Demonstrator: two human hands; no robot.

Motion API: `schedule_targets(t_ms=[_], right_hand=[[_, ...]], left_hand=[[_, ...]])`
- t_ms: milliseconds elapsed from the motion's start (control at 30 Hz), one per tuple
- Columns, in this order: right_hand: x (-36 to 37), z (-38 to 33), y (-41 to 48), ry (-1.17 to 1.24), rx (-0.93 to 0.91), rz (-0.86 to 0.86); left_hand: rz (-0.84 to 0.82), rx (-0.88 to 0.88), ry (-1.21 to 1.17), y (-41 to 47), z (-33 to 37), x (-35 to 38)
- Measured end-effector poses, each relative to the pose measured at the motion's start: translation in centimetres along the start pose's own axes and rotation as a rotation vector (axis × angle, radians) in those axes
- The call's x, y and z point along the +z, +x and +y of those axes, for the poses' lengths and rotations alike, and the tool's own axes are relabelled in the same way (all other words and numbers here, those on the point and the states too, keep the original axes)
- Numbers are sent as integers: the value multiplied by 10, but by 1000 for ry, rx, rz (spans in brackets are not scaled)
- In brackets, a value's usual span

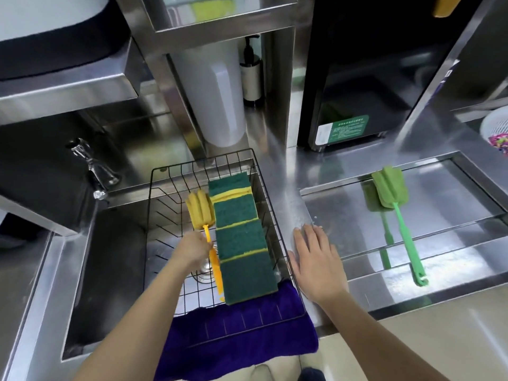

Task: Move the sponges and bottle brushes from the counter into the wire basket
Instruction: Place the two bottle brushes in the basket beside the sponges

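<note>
A black wire basket (154,174) sits over the sink. Inside it, several green-and-yellow sponges (242,237) lie overlapping in a row along the right side. My left hand (193,248) grips the orange handle of a yellow bottle brush (200,210), which lies inside the basket just left of the sponges. My right hand (319,265) rests flat and open on the steel counter, right of the basket. A green bottle brush (390,191) lies on the counter further right, its handle pointing toward me.
A purple towel (236,336) hangs over the basket's near edge. A faucet (93,171) stands at the sink's back left. Behind are a white cylinder (217,100), a pump bottle (251,75) and a black appliance (357,78). A white basket (494,127) sits far right.
</note>
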State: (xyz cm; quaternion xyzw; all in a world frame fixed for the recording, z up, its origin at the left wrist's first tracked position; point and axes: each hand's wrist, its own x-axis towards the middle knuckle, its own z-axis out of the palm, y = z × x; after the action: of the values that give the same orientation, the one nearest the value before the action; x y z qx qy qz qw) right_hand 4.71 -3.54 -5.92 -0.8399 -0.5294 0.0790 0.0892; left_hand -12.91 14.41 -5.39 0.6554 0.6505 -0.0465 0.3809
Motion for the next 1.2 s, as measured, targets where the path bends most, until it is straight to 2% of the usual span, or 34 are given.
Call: schedule_targets(t_ms=[67,133,200,333,533,667,767,833,900,1000,1100,1200], right_hand=[[0,0,1,-6,2,2],[1,0,1,-10,2,-3],[1,0,2,-10,3,-3],[-1,0,1,-1,19,-10],[3,3,1,45,-9,-10],[3,5,-2,105,-33,67],[-3,6,-6,133,-41,115],[-6,6,-5,188,-51,74],[-11,5,-2,78,-61,54],[-17,5,-1,-90,-105,-25],[-14,4,1,-213,-85,-69],[-4,4,2,-116,-62,-105]], left_hand=[[-8,9,310,-7,11,-15],[158,77,476,-15,32,-30],[238,214,470,-26,63,-38],[245,558,422,-41,128,-14],[89,1020,577,-62,197,64],[-23,1325,684,-74,218,114],[-113,1491,846,-81,225,143],[-143,1545,994,-86,228,158],[-183,1582,1092,-90,228,168],[-204,1597,980,-86,218,177],[-221,1476,792,-87,212,178],[-327,1201,670,-82,210,178]])
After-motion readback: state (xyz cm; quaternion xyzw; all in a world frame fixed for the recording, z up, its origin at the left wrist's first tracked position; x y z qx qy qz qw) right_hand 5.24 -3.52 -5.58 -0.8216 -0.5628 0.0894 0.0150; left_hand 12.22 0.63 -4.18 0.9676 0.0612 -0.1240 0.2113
